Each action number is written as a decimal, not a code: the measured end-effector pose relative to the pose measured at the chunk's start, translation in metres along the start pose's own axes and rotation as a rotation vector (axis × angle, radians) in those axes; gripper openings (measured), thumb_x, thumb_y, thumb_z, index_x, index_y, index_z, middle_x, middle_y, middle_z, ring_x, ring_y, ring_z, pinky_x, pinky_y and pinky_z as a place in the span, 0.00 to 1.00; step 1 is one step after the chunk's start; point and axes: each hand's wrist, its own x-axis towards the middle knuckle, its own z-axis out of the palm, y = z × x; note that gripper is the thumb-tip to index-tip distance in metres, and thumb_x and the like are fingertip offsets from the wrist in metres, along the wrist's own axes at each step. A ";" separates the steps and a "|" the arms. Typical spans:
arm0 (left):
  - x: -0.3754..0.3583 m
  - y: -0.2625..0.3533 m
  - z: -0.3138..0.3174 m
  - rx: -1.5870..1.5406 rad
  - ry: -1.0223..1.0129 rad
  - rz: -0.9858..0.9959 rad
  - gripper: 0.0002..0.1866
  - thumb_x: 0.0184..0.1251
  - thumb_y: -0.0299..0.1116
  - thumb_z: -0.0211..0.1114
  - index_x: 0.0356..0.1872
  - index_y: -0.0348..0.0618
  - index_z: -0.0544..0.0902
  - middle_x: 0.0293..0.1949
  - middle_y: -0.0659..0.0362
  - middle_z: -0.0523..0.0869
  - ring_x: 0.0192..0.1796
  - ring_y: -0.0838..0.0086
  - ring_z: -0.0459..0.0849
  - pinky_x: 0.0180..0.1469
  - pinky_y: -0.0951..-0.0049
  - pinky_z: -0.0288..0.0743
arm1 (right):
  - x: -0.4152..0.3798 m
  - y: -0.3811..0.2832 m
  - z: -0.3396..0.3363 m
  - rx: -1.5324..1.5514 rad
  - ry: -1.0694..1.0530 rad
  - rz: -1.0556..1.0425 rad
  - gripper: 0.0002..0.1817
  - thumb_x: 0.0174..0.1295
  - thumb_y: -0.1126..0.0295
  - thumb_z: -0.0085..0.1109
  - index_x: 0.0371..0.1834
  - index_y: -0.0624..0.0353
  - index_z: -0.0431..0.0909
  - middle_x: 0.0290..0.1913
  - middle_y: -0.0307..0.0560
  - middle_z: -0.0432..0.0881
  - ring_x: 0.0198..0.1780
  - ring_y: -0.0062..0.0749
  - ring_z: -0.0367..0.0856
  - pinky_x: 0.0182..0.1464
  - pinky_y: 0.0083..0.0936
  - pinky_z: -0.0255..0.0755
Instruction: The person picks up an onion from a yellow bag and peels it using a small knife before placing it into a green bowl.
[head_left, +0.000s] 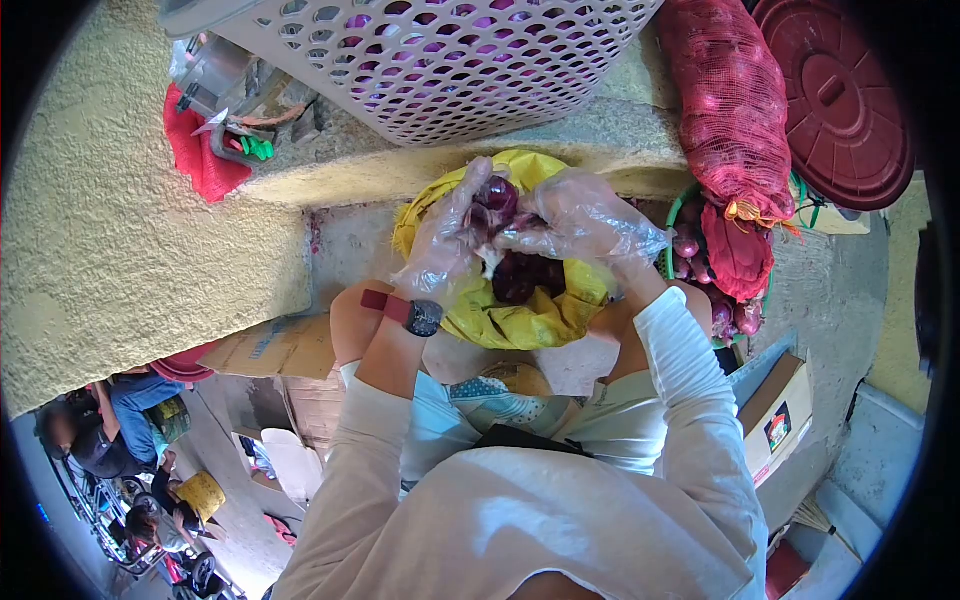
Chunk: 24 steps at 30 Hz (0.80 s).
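Red onion held over an open yellow sack.
Rough yellow wall towards 9 o'clock, concrete ledge towards 12. The onion's bulb points to 12, its pale tail to 6, long axis along that line; gloved left hand grips it, right hand bunched beside it, grip unclear.

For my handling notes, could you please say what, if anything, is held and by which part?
A red onion, held by the side of its bulb in the gloved left hand; whether the right hand also grips it is unclear.
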 end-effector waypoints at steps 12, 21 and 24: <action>-0.001 0.020 0.003 -0.157 0.039 -0.002 0.22 0.77 0.46 0.66 0.53 0.33 0.83 0.44 0.49 0.89 0.42 0.64 0.88 0.51 0.62 0.87 | -0.003 -0.006 -0.004 -0.087 -0.105 0.025 0.37 0.59 0.28 0.61 0.35 0.56 0.89 0.29 0.60 0.84 0.35 0.57 0.86 0.42 0.49 0.77; 0.004 0.017 -0.002 -0.155 0.005 -0.019 0.21 0.79 0.43 0.63 0.56 0.32 0.83 0.43 0.50 0.90 0.46 0.66 0.89 0.52 0.62 0.86 | -0.002 -0.011 -0.005 0.292 0.195 0.070 0.32 0.45 0.43 0.83 0.33 0.64 0.83 0.33 0.58 0.86 0.38 0.56 0.86 0.43 0.42 0.77; 0.006 0.014 0.001 -0.186 0.095 0.037 0.17 0.79 0.39 0.63 0.54 0.33 0.83 0.44 0.51 0.90 0.47 0.66 0.90 0.48 0.64 0.87 | 0.001 -0.007 0.008 0.273 0.254 0.166 0.32 0.43 0.47 0.85 0.35 0.63 0.82 0.33 0.57 0.86 0.38 0.55 0.85 0.43 0.40 0.77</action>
